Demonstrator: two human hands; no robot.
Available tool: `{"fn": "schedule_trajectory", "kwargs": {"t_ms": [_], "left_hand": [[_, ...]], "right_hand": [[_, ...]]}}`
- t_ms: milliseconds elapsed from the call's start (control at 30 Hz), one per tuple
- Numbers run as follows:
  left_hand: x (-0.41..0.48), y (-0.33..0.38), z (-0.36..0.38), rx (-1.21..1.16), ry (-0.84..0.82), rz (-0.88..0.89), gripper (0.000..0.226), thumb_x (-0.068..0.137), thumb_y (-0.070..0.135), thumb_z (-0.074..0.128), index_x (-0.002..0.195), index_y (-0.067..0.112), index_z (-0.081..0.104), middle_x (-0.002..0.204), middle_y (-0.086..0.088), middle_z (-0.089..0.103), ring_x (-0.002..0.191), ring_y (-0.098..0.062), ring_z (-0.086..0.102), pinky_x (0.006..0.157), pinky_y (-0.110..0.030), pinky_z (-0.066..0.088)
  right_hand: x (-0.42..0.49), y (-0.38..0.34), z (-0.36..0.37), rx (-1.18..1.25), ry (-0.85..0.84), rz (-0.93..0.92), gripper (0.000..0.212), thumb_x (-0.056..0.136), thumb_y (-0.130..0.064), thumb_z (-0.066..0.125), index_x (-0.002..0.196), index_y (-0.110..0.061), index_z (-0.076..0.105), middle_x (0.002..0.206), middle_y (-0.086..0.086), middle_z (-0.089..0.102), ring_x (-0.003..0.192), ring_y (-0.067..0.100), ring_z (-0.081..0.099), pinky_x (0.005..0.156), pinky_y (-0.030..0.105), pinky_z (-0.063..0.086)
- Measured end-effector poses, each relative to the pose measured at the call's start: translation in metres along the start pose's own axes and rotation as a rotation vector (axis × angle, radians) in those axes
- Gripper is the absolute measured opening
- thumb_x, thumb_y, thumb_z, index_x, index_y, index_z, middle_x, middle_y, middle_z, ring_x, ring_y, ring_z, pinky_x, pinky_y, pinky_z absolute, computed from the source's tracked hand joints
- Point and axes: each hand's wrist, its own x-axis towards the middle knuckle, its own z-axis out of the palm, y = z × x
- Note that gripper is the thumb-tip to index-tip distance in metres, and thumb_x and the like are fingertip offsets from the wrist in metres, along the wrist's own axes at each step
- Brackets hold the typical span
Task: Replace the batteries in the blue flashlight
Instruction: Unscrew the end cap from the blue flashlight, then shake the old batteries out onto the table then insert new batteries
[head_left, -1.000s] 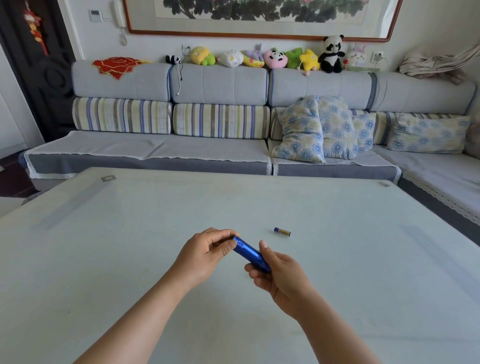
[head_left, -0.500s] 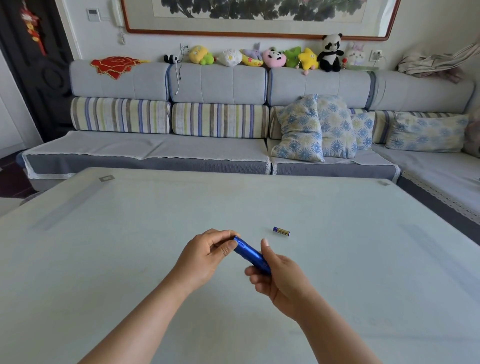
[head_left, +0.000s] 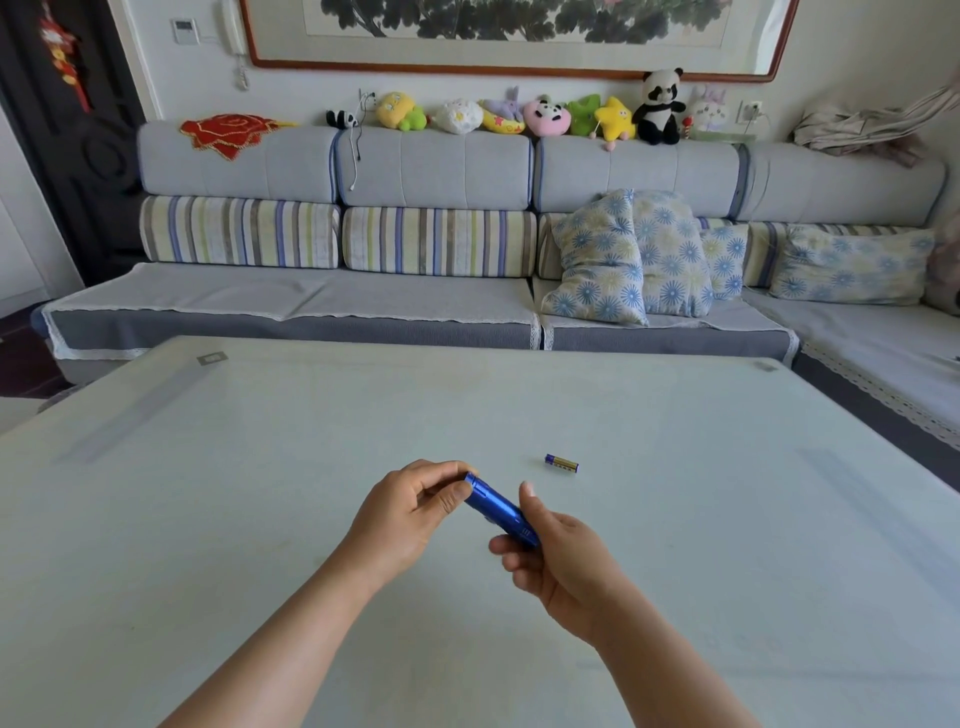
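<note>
A small blue flashlight (head_left: 498, 508) is held above the white table (head_left: 727, 493), tilted with its upper end toward the left. My right hand (head_left: 558, 558) grips its lower end. My left hand (head_left: 415, 512) pinches the upper end between thumb and fingers, hiding the tip. A single battery (head_left: 561, 463) with a blue and gold wrap lies on the table just beyond my hands, to the right.
A long grey sofa (head_left: 415, 306) runs behind the table and wraps around its right side. Flowered pillows (head_left: 634, 260) lean on it, and several plush toys (head_left: 519, 117) line its back. A dark door stands at the far left.
Both hands and the flashlight stay in almost the same place. My left fingers shift slightly on the flashlight's upper end.
</note>
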Motion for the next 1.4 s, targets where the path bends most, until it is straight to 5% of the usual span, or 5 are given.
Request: {"fn": "schedule_trajectory", "kwargs": {"t_ms": [200,600,733,900,1400], "left_hand": [[0.002,-0.004,-0.006,-0.170,0.056,-0.103,0.016,0.086,0.021,0.062,0.087,0.036,0.068,0.083,0.017,0.072,0.078,0.010,0.065,0.070,0.003,0.045],[-0.004,-0.018,-0.001,-0.468,0.070,-0.215,0.014,0.082,0.015,0.065,0.093,0.020,0.072,0.081,0.009,0.076,0.079,-0.006,0.069,0.064,-0.012,0.054],[-0.011,-0.025,0.000,-0.519,0.117,-0.292,0.018,0.075,0.006,0.073,0.090,0.016,0.068,0.083,0.001,0.072,0.090,-0.022,0.069,0.083,-0.027,0.054],[-0.015,-0.036,-0.003,-0.262,0.092,-0.364,0.023,0.076,0.007,0.072,0.088,0.025,0.067,0.096,0.000,0.071,0.081,-0.001,0.070,0.073,-0.016,0.049],[-0.032,-0.067,0.001,0.364,0.069,-0.285,0.034,0.085,0.020,0.064,0.116,0.026,0.056,0.110,0.010,0.071,0.112,-0.021,0.055,0.102,-0.038,0.038]], "right_hand": [[0.001,0.004,-0.007,0.204,0.011,-0.126,0.013,0.082,0.003,0.058,0.087,-0.004,0.069,0.083,0.009,0.069,0.076,0.020,0.064,0.064,0.019,0.056],[0.001,0.008,-0.010,0.379,-0.033,-0.063,0.015,0.082,0.003,0.056,0.089,0.000,0.069,0.082,0.009,0.074,0.078,0.020,0.068,0.065,0.023,0.058],[0.001,0.010,-0.015,0.429,-0.047,-0.037,0.019,0.081,0.001,0.057,0.098,0.002,0.067,0.082,0.008,0.074,0.076,0.020,0.069,0.066,0.023,0.058],[-0.001,0.010,-0.021,0.473,-0.020,-0.036,0.019,0.079,0.002,0.058,0.096,0.003,0.067,0.086,0.010,0.072,0.079,0.021,0.067,0.067,0.024,0.059],[-0.001,0.010,-0.029,0.481,0.017,-0.028,0.017,0.079,0.001,0.060,0.092,0.002,0.070,0.088,0.011,0.070,0.074,0.021,0.069,0.065,0.025,0.059]]}}
